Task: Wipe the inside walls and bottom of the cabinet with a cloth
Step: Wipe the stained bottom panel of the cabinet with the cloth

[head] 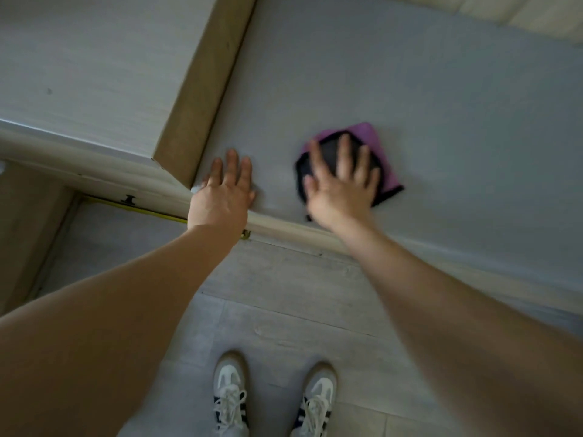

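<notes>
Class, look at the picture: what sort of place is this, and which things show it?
Probably a room at home, at an open cabinet: a pale cabinet bottom with a side wall, wood-look floor, and a purple cloth under the right hand.

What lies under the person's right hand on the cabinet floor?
A folded cloth, purple with a dark side, lies flat on the grey cabinet floor under the right hand. Its spread fingers press on it. The hand covers the cloth's middle.

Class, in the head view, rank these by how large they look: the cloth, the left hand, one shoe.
1. Cloth, though partly covered by the right hand.
2. Left hand and left shoe look alike; unranked.
</notes>
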Tool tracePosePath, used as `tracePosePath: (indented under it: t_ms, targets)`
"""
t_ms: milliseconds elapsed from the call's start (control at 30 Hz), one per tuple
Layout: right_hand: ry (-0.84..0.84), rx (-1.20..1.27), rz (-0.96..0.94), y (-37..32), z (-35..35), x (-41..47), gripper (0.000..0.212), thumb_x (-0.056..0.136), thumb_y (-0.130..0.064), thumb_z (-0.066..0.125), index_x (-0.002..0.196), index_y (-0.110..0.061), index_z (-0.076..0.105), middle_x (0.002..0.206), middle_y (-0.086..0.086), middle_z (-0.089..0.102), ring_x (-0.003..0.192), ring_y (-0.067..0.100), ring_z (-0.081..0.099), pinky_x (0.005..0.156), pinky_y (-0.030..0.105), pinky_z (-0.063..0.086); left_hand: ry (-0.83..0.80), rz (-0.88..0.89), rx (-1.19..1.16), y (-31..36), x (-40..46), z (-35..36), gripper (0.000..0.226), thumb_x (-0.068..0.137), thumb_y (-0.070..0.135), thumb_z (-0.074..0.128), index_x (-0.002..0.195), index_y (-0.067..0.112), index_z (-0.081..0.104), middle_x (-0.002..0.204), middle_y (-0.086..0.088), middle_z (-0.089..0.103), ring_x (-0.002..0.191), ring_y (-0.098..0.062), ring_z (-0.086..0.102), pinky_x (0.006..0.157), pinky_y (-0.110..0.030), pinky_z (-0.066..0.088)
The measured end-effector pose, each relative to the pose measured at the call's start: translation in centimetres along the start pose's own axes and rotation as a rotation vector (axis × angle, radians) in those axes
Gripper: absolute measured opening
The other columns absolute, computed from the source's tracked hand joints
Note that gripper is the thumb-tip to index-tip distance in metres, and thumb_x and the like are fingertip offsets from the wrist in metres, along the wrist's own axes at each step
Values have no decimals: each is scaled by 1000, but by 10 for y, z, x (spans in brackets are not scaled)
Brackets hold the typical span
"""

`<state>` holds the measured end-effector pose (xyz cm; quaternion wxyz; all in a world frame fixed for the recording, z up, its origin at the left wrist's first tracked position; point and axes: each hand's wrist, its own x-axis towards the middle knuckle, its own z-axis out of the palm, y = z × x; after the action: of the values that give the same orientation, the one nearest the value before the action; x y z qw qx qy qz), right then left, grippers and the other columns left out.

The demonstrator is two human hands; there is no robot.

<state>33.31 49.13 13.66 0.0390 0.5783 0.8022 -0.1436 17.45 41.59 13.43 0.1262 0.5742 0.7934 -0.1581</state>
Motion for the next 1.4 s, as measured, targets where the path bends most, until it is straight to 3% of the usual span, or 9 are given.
tracePosePath:
  t_ms: [200, 267, 400, 667, 833, 967, 1133, 1267, 1400]
  targets:
    - [-42, 33, -411, 11, -6, 1, 65, 97, -29, 44, 149, -41, 6, 160, -3, 1, 146, 28, 1, 115, 46, 5, -27, 10, -6, -3, 0, -4, 58, 103, 34, 16, 150, 13, -10, 158, -9, -11, 146, -27, 3, 116, -38, 22]
    - [72, 28, -309, 52, -12, 10, 70, 93, -30, 52, 150, -30, 12, 158, 2, 14, 144, 31, 15, 113, 46, 15, -27, 14, -12, -3, 0, -4, 58, 102, 32, 16, 149, 13, -13, 158, -9, -13, 146, -27, 2, 115, -37, 22]
    - [99, 42, 142, 42, -5, 9, 69, 95, -41, 44, 151, -31, 5, 160, 2, 1, 146, 31, 1, 116, 47, 4, -6, 9, -28, -2, -1, -2, 58, 103, 34, 15, 149, 13, -13, 158, -9, -13, 146, -27, 2, 115, -35, 20]
    - [-86, -3, -445, -31, 1, 13, 59, 99, -32, 38, 148, -42, 6, 159, -5, -4, 146, 24, -5, 116, 44, 0, 0, 35, -99, -6, 1, -4, 55, 102, 29, 23, 152, 19, 2, 159, -7, -9, 146, -24, 1, 114, -38, 26]
    - [-16, 28, 10, -3, -16, 64, 59, 99, -41, 33, 149, -41, 2, 159, -1, -6, 146, 28, -6, 116, 47, -1, 27, 46, -179, -11, 0, 0, 58, 102, 37, 17, 150, 21, -11, 158, 1, -12, 146, -19, 0, 113, -35, 27]
    - [17, -27, -124, -51, 7, 13, 60, 98, -43, 31, 148, -41, -1, 159, 1, -9, 145, 30, -10, 114, 49, -3, 22, 68, -210, -15, -1, -6, 56, 102, 37, 20, 151, 20, -3, 159, 0, -8, 146, -19, 2, 113, -34, 26]
    - [-214, 4, -283, -48, -1, 0, 56, 101, -40, 29, 146, -47, -4, 158, -6, -16, 144, 24, -19, 114, 45, -10, -4, 58, -244, -17, -5, -27, 48, 101, 34, 34, 146, 20, 26, 157, -3, 12, 143, -21, 17, 95, -40, 43]
    - [-186, -39, -185, -36, -18, 61, 57, 100, -41, 31, 147, -46, -3, 158, -6, -12, 145, 23, -13, 115, 45, -5, 111, -6, -210, -14, 1, -45, 24, 95, 22, 42, 116, 17, 53, 121, -4, 50, 107, -25, 53, 61, -33, 38]
    - [-138, -18, -36, -37, -24, 111, 57, 100, -45, 27, 147, -45, -6, 158, -4, -13, 145, 25, -14, 116, 46, -5, 213, -109, -336, -1, 14, -47, 25, 94, 18, 45, 118, 16, 49, 126, -3, 42, 116, -21, 42, 62, -34, 38]
